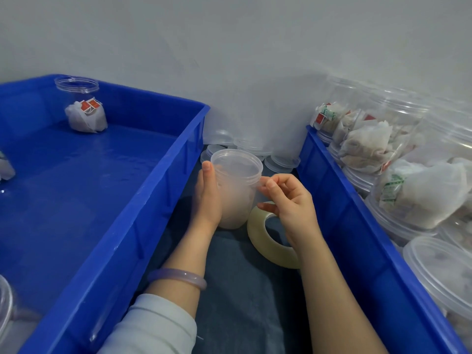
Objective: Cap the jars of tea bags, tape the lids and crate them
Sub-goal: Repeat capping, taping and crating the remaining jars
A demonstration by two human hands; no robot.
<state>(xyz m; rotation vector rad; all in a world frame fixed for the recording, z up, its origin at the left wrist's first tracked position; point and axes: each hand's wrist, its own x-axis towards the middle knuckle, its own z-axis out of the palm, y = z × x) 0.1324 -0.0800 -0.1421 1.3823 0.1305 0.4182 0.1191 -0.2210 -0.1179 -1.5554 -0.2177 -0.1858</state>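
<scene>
The capped jar (236, 200), upright on dark cloth (240, 297) between two blue crates (143, 218), is gripped by the left hand (208, 198). Its lid rim is pinched by the right hand (291, 203), above a tape roll (268, 244). A grey wall (229, 47) is seen behind.

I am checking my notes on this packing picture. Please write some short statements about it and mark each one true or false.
1. The left hand grips the jar by its side. True.
2. That jar has no lid. False: a lid sits on it, and the right hand pinches at its rim.
3. The tape roll lies inside the left crate. False: the tape roll lies between the left crate and the right crate.
4. An open jar with tea bags stands in the far corner of the left crate. True.
5. The bracelet is on the right wrist. False: the bracelet is on the left wrist.
</scene>
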